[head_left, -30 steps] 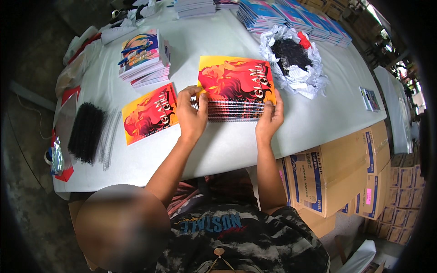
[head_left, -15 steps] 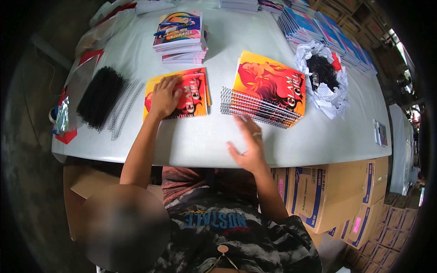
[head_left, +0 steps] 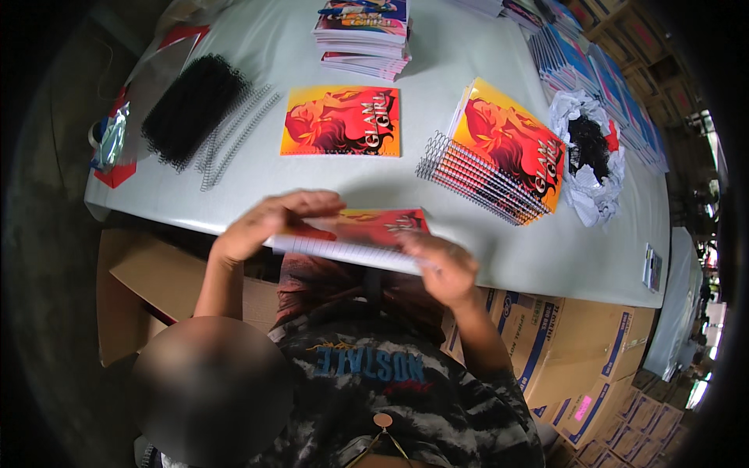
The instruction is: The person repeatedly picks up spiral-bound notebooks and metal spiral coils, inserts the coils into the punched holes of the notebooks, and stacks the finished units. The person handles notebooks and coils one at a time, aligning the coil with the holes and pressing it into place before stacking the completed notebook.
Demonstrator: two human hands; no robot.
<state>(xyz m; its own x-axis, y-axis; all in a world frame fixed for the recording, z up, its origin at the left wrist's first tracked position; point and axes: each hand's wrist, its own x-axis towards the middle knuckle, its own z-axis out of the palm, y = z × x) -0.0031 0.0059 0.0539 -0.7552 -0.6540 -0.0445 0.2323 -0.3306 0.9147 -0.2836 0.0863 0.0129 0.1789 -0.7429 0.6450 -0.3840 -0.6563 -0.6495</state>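
Between my two hands, at the table's near edge, is a notebook with a red and yellow cover, tilted so that its white page edges face me. My left hand is closed on its left end, the fingers reaching over the cover. At the other end my right hand grips the right side; both hands are slightly blurred. Beyond them lies a single matching notebook with a row of punched holes along its near edge. To the right sits a fanned stack of spiral-bound notebooks with the same cover.
Black spiral coils lie bundled at the left, beside a few loose coils. A notebook pile with pens on top stands at the back. Crumpled paper holding black scraps is at the right, near blue notebooks. Cardboard boxes stand below.
My left hand has come off the table with a notebook, bringing it to the near edge. My right hand has moved onto its right end. The whole view has shifted slightly.
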